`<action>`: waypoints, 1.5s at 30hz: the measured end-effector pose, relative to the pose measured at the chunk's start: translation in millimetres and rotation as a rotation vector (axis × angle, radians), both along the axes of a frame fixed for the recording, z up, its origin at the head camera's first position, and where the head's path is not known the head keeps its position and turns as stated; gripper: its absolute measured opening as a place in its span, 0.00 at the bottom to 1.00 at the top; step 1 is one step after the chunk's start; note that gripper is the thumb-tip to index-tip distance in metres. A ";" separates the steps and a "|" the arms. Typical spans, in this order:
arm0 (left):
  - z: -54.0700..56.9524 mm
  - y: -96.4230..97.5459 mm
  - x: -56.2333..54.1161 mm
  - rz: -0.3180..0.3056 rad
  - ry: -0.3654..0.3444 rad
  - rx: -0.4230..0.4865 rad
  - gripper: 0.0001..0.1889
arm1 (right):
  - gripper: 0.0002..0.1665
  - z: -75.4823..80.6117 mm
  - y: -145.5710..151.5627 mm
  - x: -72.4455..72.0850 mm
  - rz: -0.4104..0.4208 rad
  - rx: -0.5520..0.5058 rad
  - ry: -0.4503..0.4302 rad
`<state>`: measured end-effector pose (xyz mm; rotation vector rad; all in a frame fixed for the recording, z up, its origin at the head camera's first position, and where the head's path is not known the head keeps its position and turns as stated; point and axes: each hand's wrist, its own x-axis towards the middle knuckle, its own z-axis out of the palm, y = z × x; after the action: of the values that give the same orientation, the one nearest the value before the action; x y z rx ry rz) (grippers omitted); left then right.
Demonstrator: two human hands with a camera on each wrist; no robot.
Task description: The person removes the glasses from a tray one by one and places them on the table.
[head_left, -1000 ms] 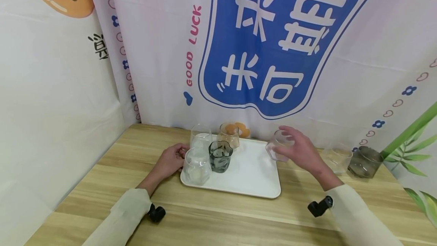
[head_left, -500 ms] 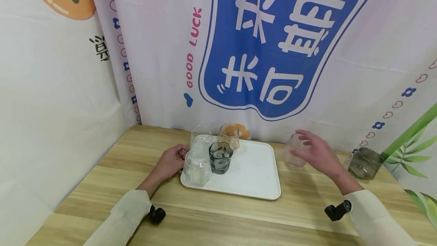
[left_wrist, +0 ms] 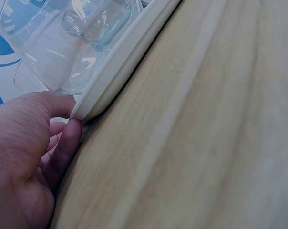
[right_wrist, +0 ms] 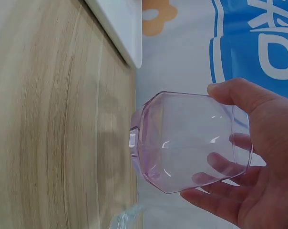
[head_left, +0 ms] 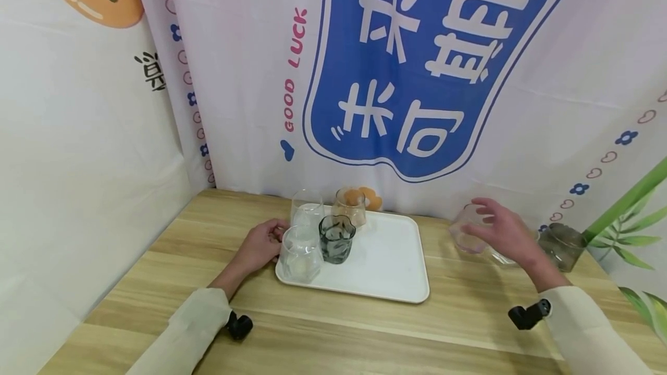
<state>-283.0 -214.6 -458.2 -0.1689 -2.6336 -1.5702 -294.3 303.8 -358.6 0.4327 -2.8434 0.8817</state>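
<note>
My right hand point(head_left: 504, 231) grips a pink-tinted clear glass point(right_wrist: 182, 143) near its rim, with the thumb on one side and the fingers on the other. In the right wrist view the glass's faceted base faces the wooden table. My left hand point(head_left: 260, 246) pinches the left edge of a white tray point(head_left: 393, 265), as the left wrist view shows at the tray's rim point(left_wrist: 94, 98). On the tray's left half stand a clear faceted glass point(head_left: 301, 259), another clear glass point(head_left: 307, 207), a grey wavy glass point(head_left: 336, 242) and an amber glass point(head_left: 350, 204).
A smoky grey glass point(head_left: 563, 246) stands at the table's right side. A further clear glass point(head_left: 502, 257) is mostly hidden behind my right hand. A printed cloth point(head_left: 250, 103) hangs right behind the wooden table point(head_left: 333, 334).
My right hand has carried the pink glass rightward, from the tray's right edge to over the table beside it. The left hand and the tray have stayed put.
</note>
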 end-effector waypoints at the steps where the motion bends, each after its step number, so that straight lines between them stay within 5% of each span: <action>1: 0.0 -0.2 -0.3 0.000 0.000 0.003 0.21 | 0.45 -0.1 1.1 -0.4 -0.005 0.008 -0.005; 45: 3.7 0.4 3.2 -0.002 -0.003 0.018 0.20 | 0.47 -6.7 -1.1 -3.8 -0.063 0.126 -0.128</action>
<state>-279.7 -214.2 -454.4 -0.1689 -2.6217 -1.5952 -298.0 302.7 -365.3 0.3087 -3.0225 0.7473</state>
